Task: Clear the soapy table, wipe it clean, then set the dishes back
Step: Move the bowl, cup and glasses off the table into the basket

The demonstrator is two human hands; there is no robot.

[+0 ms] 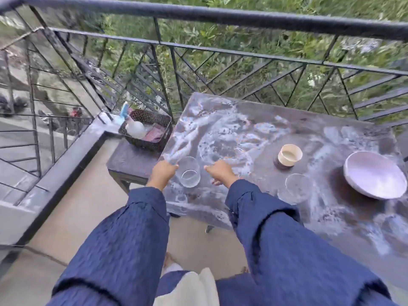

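A dark table (309, 129) is smeared all over with white soapy foam. A clear glass (190, 176) stands near its front left corner. My left hand (163, 173) is at the glass's left side with its fingers loosely curled against the wall and no clear grip on it. My right hand (220, 173) hovers just right of the glass, fingers spread and holding nothing. Further right are a second clear glass (295, 188), a beige cup (289, 155) with a dark base, and a wide pale purple bowl (375, 175).
A lower dark side table (128, 160) on the left carries a dark woven basket (154, 120) with a spray bottle (133, 127) and a pinkish cloth. A black metal railing (220, 49) runs close behind and left of the tables. The concrete balcony floor (84, 208) lies below.
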